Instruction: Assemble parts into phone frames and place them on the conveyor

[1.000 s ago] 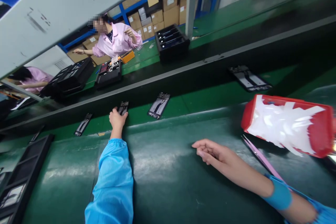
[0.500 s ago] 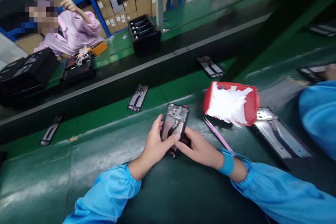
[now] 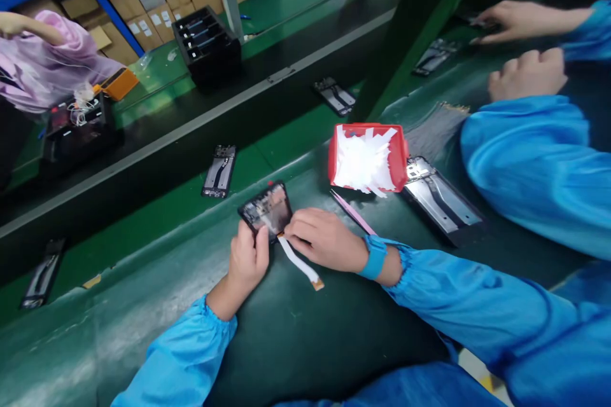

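My left hand grips an opened phone frame by its near edge, thumb on top, with the frame turned sideways and tilted. At the frame's right side, the fingers of my right hand close on the upper end of a white flex cable. The cable hangs down over the mat, its orange end free. Whether that upper end is joined to the frame is hidden by my fingers. Pink tweezers lie on the mat just beyond my right wrist.
A red bin of white strips stands past the tweezers. Another phone frame lies right of it. More frames, one a phone frame, lie along the green belt. A co-worker's hands are at upper right; a green post slants nearby.
The phone frame has turned from upright to sideways. The white flex cable has come into sight at my right fingers. My view has swung right, showing a co-worker's hands.
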Available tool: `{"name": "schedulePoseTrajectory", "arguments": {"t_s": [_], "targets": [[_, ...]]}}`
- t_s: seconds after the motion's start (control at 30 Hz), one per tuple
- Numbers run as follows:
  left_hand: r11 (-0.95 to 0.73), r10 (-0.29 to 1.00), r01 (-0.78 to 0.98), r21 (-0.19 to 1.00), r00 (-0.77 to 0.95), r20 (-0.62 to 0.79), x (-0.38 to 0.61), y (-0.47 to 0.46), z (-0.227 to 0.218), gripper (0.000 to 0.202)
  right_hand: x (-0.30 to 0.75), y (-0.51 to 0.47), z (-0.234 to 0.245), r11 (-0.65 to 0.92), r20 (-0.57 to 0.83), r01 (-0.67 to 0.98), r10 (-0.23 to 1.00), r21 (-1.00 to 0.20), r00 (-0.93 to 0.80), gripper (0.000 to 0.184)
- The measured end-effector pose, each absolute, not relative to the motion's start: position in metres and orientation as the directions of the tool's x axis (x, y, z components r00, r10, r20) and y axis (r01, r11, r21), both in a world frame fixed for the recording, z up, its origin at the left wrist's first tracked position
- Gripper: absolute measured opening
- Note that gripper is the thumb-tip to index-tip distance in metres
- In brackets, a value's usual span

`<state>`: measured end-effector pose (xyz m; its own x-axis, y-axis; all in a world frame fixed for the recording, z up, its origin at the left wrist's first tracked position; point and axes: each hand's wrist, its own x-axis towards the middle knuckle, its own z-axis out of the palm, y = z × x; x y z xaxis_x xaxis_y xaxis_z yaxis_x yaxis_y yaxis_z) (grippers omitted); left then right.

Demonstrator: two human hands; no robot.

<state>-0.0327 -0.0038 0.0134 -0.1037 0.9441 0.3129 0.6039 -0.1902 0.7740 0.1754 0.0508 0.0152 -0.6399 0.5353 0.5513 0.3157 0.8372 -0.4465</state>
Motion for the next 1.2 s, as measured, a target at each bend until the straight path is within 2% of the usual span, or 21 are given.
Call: {"name": "schedulePoseTrajectory", "arguments": {"t_s": [0.07, 0.13, 0.23, 0.33, 0.5, 0.67, 0.73, 0.83, 0.93, 1.0, 1.07, 1.1, 1.17, 1.2], "targets": [[-0.131, 0.956, 0.492, 0.861, -0.167, 0.241, -0.033, 0.005, 0.014, 0.030, 0.175, 0.051, 0.014, 0.851, 0.465, 0.326, 0.504, -0.412, -0.728, 0.007], [-0.069, 0.967, 0.329, 0.942, -0.211, 0.144, -0.034, 0.014, 0.015, 0.035, 0.174, 0.050, 0.013, 0.838, 0.396, 0.338, 0.510, -0.428, -0.764, 0.012], [-0.003, 0.978, 0.172, 0.985, -0.206, 0.038, -0.035, 0.021, 0.015, 0.041, 0.173, 0.050, 0.014, 0.789, 0.363, 0.367, 0.570, -0.494, -0.737, 0.017], [-0.013, 0.987, 0.227, 0.974, -0.153, 0.049, -0.036, 0.019, 0.016, 0.038, 0.174, 0.050, 0.015, 0.745, 0.368, 0.372, 0.620, -0.554, -0.693, 0.018], [-0.099, 0.983, 0.377, 0.921, -0.110, 0.150, -0.034, 0.013, 0.016, 0.033, 0.172, 0.050, 0.014, 0.711, 0.404, 0.321, 0.647, -0.626, -0.646, 0.004], [-0.076, 0.986, 0.226, 0.971, -0.131, 0.107, -0.033, 0.014, 0.009, 0.036, 0.171, 0.053, 0.029, 0.602, 0.404, 0.217, 0.719, -0.769, -0.565, 0.009], [-0.063, 0.982, 0.151, 0.986, -0.166, 0.088, -0.033, 0.016, 0.007, 0.037, 0.181, 0.060, 0.040, 0.573, 0.420, 0.238, 0.772, -0.784, -0.477, 0.009], [-0.072, 0.974, 0.080, 0.994, -0.209, 0.087, -0.031, 0.018, 0.006, 0.038, 0.210, 0.079, 0.057, 0.579, 0.505, 0.469, 0.814, -0.667, -0.286, 0.008], [-0.079, 0.967, 0.057, 0.995, -0.237, 0.090, -0.030, 0.019, 0.007, 0.039, 0.243, 0.102, 0.064, 0.465, 0.603, 0.786, 0.784, -0.408, -0.151, 0.005], [-0.090, 0.961, 0.061, 0.994, -0.258, 0.102, -0.030, 0.021, 0.007, 0.040, 0.255, 0.113, 0.064, 0.354, 0.635, 0.892, 0.765, -0.281, -0.104, 0.027], [-0.106, 0.953, 0.067, 0.992, -0.279, 0.120, -0.031, 0.022, 0.007, 0.041, 0.253, 0.113, 0.062, 0.337, 0.668, 0.912, 0.737, -0.231, -0.103, 0.055], [-0.110, 0.949, 0.064, 0.992, -0.288, 0.124, -0.031, 0.023, 0.007, 0.041, 0.247, 0.108, 0.060, 0.393, 0.684, 0.893, 0.714, -0.219, -0.147, 0.061], [-0.108, 0.947, 0.037, 0.993, -0.300, 0.114, -0.032, 0.024, 0.007, 0.042, 0.228, 0.092, 0.056, 0.614, 0.671, 0.764, 0.653, -0.199, -0.350, 0.057], [-0.101, 0.949, 0.006, 0.995, -0.300, 0.098, -0.033, 0.024, 0.007, 0.043, 0.216, 0.082, 0.053, 0.742, 0.621, 0.640, 0.601, -0.200, -0.503, 0.052]]}}
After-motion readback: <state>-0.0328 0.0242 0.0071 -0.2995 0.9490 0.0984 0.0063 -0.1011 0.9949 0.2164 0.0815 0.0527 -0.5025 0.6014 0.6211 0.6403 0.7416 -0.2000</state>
